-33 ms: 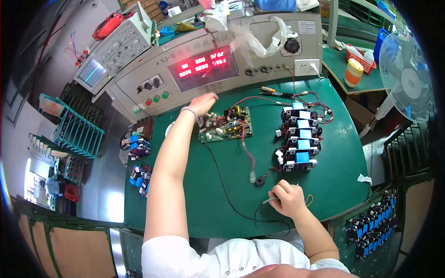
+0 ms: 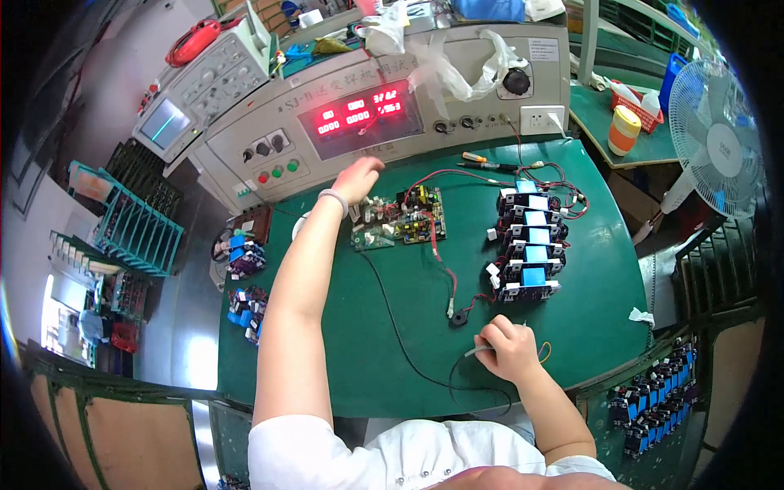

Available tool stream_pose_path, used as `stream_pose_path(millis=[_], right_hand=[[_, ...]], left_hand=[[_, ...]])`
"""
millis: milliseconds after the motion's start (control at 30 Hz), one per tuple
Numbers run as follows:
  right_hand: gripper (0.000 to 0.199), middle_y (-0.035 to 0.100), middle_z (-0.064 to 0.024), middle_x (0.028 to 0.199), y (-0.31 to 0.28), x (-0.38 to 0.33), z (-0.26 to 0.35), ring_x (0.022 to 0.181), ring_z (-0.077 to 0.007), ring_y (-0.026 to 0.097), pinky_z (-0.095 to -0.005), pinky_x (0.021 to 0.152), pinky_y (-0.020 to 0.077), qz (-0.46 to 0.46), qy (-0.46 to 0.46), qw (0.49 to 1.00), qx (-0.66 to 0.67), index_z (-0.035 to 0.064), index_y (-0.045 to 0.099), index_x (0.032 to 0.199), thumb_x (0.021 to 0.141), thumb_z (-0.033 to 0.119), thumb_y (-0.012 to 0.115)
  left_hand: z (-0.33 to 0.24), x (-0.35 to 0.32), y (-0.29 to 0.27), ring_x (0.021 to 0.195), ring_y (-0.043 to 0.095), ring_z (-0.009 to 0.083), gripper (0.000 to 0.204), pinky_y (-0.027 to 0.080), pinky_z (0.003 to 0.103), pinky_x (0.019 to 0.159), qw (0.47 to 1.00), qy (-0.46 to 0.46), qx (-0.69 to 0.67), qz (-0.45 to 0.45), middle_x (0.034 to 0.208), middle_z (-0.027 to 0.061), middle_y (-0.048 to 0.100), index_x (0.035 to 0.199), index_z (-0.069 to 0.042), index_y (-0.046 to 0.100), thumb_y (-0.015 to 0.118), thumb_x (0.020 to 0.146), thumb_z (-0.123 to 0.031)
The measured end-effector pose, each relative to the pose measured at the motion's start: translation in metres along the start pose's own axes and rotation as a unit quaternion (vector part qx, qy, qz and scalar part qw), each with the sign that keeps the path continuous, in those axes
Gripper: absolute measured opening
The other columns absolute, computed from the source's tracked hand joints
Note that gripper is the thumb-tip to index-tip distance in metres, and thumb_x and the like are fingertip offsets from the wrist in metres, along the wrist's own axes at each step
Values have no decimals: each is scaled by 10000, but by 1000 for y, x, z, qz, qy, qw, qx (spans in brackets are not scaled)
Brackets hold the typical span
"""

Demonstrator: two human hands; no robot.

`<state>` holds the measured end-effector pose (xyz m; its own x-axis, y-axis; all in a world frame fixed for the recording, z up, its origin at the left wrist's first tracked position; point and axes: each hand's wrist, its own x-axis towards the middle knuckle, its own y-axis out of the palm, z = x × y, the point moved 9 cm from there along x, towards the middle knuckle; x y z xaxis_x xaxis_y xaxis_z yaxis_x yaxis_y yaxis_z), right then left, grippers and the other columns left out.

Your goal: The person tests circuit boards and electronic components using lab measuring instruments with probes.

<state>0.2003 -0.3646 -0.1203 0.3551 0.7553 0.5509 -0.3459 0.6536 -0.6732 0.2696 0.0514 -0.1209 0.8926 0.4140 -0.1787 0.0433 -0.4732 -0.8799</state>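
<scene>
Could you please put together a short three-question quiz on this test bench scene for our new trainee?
1. True or false: the left hand is reaching toward the grey test console with red digit displays, above the green circuit board.
2. Which hand rests near the front edge of the green table mat, pinching a thin grey wire end?
3. Multiple choice: the row of black modules with blue tops lies (A) left of the circuit board, (B) right of the circuit board, (C) on top of the console.

Key: 1 true; 2 the right hand; 3 B.
</scene>
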Motion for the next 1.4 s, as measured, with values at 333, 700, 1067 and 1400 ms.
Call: stream_pose_path(millis=[333, 700, 1067, 1400], right_hand=[[216, 501, -64, 740, 8, 1, -1, 529, -254, 553, -369, 464, 445, 7, 2, 1000, 2, 91, 532, 765, 700, 84, 738], [385, 577, -145, 1046, 28, 40, 4, 713, -350, 660, -419, 584, 551, 53, 108, 991, -60, 43, 519, 1114, 829, 207, 720], [294, 585, -156, 928, 96, 67, -1, 672, -338, 666, -426, 561, 547, 169, 142, 959, -177, 13, 554, 960, 859, 259, 680], [177, 592, -137, 920, 106, 75, 35, 740, -368, 654, -481, 630, 536, 175, 43, 981, -64, 51, 553, 909, 844, 172, 666]], left_hand=[[31, -120, 20, 1086, 552, 317, 699, 471, 401, 944, 986, 65, 69, -140, 1194, 167, 494, 1235, -30, 447, 832, 723, -311], [38, -133, 15, 981, 625, 336, 672, 517, 435, 808, 963, 7, 90, -255, 1072, 130, 616, 1108, -74, 485, 884, 638, -342], [46, -130, 18, 911, 629, 365, 385, 517, 452, 745, 937, -29, 102, -334, 1029, 128, 628, 1015, -70, 546, 789, 763, -230], [11, -295, 5, 918, 618, 281, 222, 501, 389, 829, 908, 80, -66, -407, 1008, 121, 604, 1015, -30, 595, 675, 809, -41]])
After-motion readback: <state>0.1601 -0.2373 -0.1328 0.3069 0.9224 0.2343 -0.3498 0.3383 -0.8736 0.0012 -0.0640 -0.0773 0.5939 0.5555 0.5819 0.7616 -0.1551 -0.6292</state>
